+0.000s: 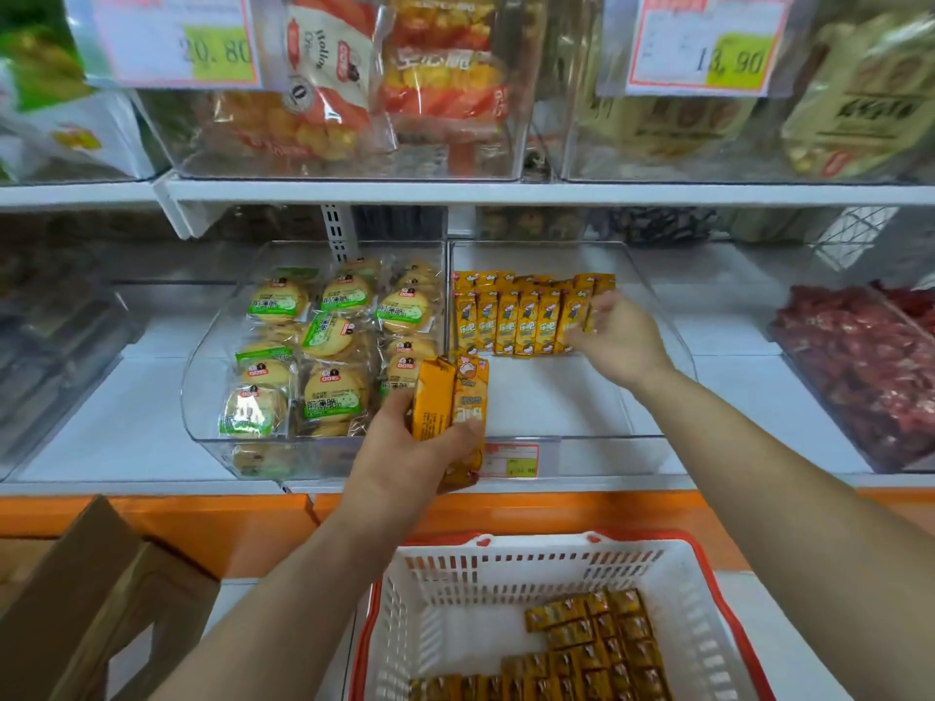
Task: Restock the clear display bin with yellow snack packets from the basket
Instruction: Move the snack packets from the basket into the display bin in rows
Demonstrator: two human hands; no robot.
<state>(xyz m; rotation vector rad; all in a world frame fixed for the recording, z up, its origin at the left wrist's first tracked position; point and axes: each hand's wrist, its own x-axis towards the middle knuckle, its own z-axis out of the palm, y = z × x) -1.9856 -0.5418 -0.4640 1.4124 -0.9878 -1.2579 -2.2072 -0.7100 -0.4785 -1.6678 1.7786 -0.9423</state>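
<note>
Yellow snack packets (526, 316), glossy foil sticks, stand upright in a tight row at the back of the clear display bin (556, 402), centre frame. The right hand (617, 336), fingers loosely spread, touches the row's right end. The left hand (420, 447) grips a small bundle (450, 397) of the same crinkled packets at the bin's front left corner. More packets (597, 645) lie flat in the white slatted plastic basket (506, 574) with a red rim, bottom centre. Just left of the bin, round cookies (324, 346) in clear wrappers lie heaped; a brown cardboard box (101, 599) sits lower left.
</note>
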